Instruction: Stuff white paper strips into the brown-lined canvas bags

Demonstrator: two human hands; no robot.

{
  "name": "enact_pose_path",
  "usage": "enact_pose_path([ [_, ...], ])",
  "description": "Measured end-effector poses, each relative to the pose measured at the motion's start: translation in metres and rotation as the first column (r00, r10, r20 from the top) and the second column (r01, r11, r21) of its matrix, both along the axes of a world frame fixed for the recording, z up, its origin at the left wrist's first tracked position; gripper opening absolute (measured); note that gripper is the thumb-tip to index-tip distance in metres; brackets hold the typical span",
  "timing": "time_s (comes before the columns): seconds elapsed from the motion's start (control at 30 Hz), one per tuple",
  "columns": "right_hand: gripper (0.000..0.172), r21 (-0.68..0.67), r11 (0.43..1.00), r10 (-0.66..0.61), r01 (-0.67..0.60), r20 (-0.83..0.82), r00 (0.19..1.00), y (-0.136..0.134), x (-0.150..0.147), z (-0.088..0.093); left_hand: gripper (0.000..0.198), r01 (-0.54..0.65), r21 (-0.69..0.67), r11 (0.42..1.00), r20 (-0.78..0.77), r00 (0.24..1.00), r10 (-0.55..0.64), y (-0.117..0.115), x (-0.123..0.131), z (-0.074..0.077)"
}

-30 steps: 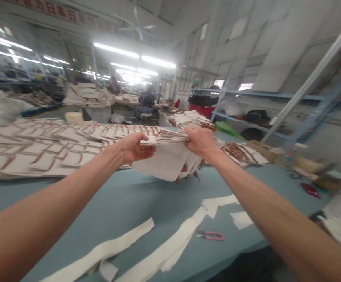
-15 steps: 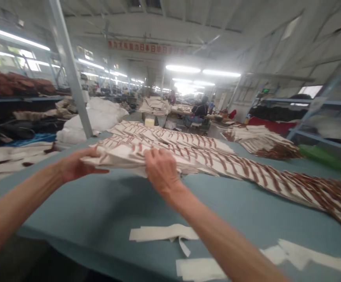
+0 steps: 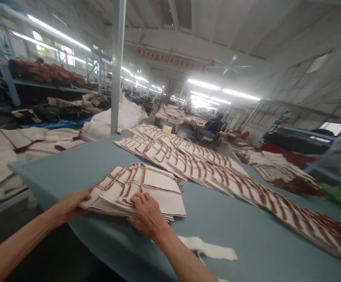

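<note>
A stack of cream fabric pieces with brown edging (image 3: 158, 182) lies fanned out near the front edge of the blue-green table (image 3: 223, 231). My left hand (image 3: 75, 203) grips the stack's left end, its thumb on top and the other fingers mostly hidden beneath. On the stack's near side, my right hand (image 3: 147, 213) is closed round the edge, fingers over the top layer and thumb lower down. Behind the stack, long overlapping rows of similar cream and brown pieces (image 3: 200, 166) stretch across the table.
White fabric strips (image 3: 208, 247) lie by my right forearm. A metal post (image 3: 117, 74) rises at the table's far left edge, beside white bundles (image 3: 106, 121). Cream pieces (image 3: 0, 152) are heaped at left. Another pile (image 3: 282, 166) sits far right. A person (image 3: 213, 125) sits in the background.
The stack has come down and nearer to me, from held up before the rows to the table's front edge. Both hands moved with it. My view has turned left.
</note>
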State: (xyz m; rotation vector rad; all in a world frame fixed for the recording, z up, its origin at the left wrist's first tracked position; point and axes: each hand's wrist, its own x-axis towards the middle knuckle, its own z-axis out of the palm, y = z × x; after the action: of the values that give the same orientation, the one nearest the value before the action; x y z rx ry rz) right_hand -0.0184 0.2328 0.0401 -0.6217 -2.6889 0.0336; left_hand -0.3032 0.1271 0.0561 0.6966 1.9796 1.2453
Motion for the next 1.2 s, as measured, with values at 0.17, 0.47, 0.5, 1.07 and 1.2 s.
enact_pose_path([
  [0.17,0.065,-0.08,0.99,-0.127,0.12,-0.088,0.988,0.011,0.062,-0.008,0.027,0.012,0.031,0.999,0.104,0.994,-0.015,-0.01,-0.004,-0.01],
  [0.47,0.054,-0.187,0.96,-0.219,0.206,-0.049,0.975,0.032,0.086,-0.033,0.034,0.071,0.039,0.997,-0.53,0.847,-0.04,-0.021,0.051,0.032],
  [0.5,0.049,-0.196,0.959,-0.216,0.202,-0.053,0.975,0.033,0.086,-0.032,0.032,0.194,0.049,0.98,-0.575,0.808,-0.131,-0.017,0.067,0.034],
  [1.07,0.042,-0.195,0.922,-0.351,0.336,-0.053,0.935,0.041,0.069,0.001,0.027,0.471,-0.4,0.786,-0.788,0.261,-0.558,0.046,0.131,-0.002],
  [1.2,0.049,-0.132,0.94,-0.322,0.314,-0.04,0.946,0.054,0.041,0.006,0.04,0.444,-0.417,0.793,-0.807,0.22,-0.548,0.036,0.14,-0.005],
])
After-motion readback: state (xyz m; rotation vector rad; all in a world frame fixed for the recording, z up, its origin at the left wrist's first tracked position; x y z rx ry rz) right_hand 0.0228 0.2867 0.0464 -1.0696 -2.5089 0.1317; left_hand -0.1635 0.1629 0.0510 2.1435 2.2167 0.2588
